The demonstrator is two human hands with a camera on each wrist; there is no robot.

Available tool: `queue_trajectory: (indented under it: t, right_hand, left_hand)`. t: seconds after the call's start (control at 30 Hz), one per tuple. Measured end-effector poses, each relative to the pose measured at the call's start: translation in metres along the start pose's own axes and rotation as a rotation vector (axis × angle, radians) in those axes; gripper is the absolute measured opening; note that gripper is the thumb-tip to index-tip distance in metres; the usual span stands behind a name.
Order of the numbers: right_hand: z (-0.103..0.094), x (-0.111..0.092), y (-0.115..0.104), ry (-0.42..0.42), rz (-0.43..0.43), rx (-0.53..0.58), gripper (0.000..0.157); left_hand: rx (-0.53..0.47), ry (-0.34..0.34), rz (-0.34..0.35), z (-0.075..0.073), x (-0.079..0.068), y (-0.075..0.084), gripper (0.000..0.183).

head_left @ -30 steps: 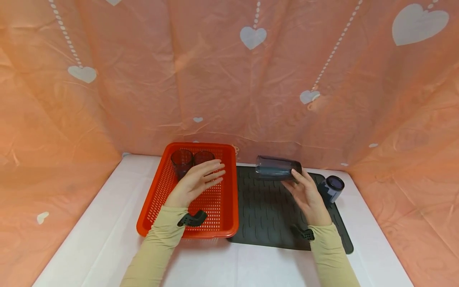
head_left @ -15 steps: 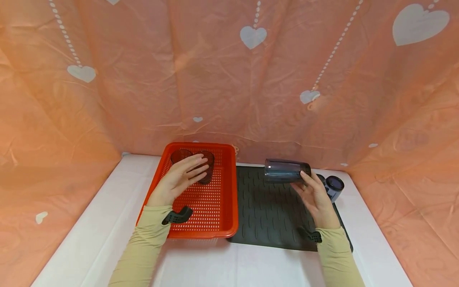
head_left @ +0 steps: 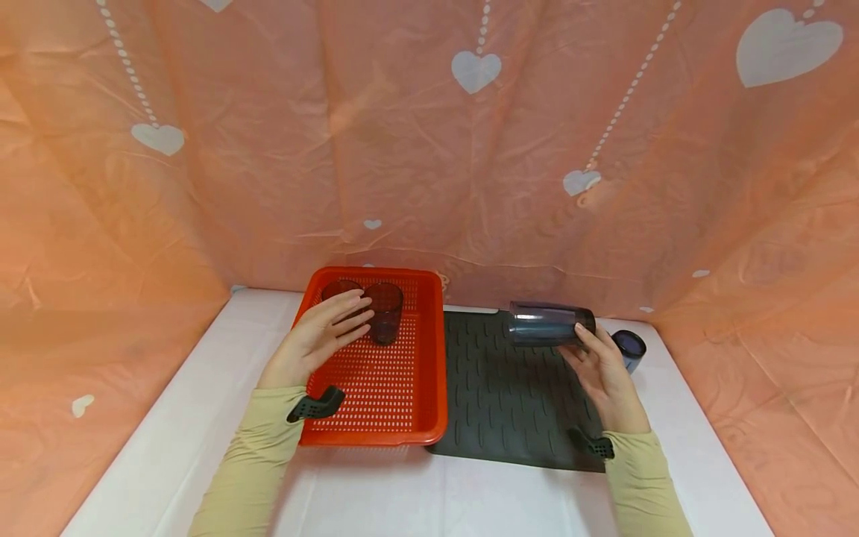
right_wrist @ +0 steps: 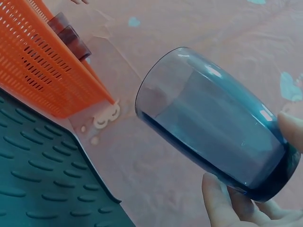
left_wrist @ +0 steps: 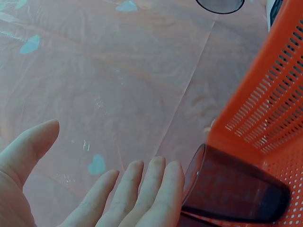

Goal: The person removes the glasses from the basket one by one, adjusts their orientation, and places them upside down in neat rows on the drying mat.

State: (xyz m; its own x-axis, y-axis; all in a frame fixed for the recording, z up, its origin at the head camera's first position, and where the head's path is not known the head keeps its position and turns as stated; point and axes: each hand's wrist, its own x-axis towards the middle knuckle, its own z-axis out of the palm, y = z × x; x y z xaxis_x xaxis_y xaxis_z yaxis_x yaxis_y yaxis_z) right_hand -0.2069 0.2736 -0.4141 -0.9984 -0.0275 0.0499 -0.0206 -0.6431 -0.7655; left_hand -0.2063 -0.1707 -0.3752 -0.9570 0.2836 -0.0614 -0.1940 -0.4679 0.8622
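Observation:
A dark bluish drinking glass lies sideways in the air above the far part of the dark mat, its mouth facing left. My right hand grips it near the base, thumb on one side and fingers on the other, as the right wrist view also shows on the glass. My left hand hovers over the left side of the red basket, fingers extended and holding nothing. Two dark glasses stand inside the basket at its back, one glass in plain sight, the other glass partly behind my left fingers.
Another dark glass stands at the mat's far right edge, partly covered by my right hand. The basket sits left of the ridged mat on a white table. An orange curtain with hearts surrounds the table's back and sides.
My right hand has carried the glass to the right and slightly nearer. My left hand has drifted left, uncovering more of the right-hand glass in the basket.

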Motion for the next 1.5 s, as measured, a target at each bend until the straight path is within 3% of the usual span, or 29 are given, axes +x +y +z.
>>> queue_trajectory:
  t: [0.23,0.37,0.77,1.03,1.27,1.5]
  right_hand:
    - [-0.003,0.0,-0.002,0.009,-0.006,0.017,0.018]
    - [-0.004,-0.002,-0.003,0.014,-0.011,0.008,0.02]
    - [-0.008,-0.008,-0.007,0.017,-0.017,0.001,0.025]
    - [-0.01,-0.007,-0.008,0.035,-0.034,-0.049,0.026]
    - [-0.013,-0.006,-0.008,0.052,-0.051,-0.112,0.038]
    - [-0.015,-0.007,-0.006,0.044,-0.085,-0.158,0.041]
  left_hand:
    - [0.021,-0.025,0.016,-0.01,-0.005,0.003,0.043]
    - [0.031,-0.018,0.02,-0.015,-0.007,0.004,0.041]
    - [0.056,0.082,-0.038,-0.026,-0.012,0.01,0.057]
    - [0.084,0.091,-0.026,-0.033,-0.016,0.011,0.048]
    - [0.132,0.104,-0.024,-0.037,-0.018,0.013,0.061]
    - [0.147,0.109,-0.02,-0.04,-0.021,0.012,0.051]
